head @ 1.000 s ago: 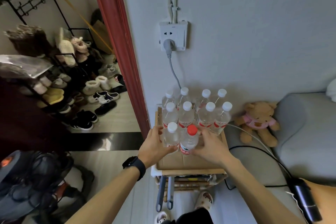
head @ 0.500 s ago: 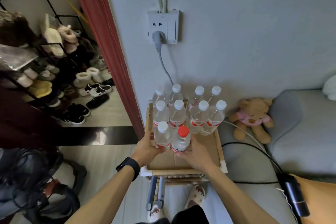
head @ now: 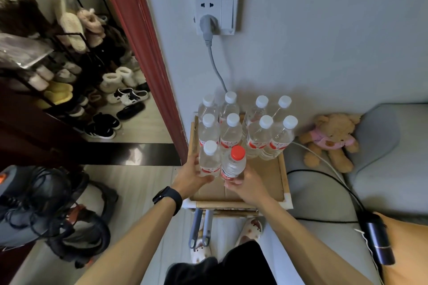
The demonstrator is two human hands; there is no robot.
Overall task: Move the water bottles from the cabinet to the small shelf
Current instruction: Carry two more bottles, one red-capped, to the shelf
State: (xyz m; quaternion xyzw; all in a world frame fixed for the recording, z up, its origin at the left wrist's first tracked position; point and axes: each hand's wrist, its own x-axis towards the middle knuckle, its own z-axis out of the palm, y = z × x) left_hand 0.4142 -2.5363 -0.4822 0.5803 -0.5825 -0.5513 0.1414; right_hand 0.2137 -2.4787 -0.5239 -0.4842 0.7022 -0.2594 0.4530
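Two bottles stand at the front of the group on the shelf (head: 281,176), toward its left edge: a white-capped bottle (head: 209,161) under the left hand (head: 193,174) and a red-capped bottle (head: 232,165) under the right hand (head: 246,186). Compared with a second ago the pair sits a little deeper on the cardboard top, snug against the row behind, so the placing looks nearly done; both hands are still wrapped around the bottle bases, fingers closed on them, and need only let go. Behind them eight more white-capped bottles (head: 266,136) fill two rows up to the back edge. The front right part of the shelf top is bare, with room for more. Farther off, a grey cable (head: 216,69) drops from the wall socket (head: 216,9) behind the bottles, and a teddy bear (head: 331,140) lies right of the shelf; neither blocks the hands.
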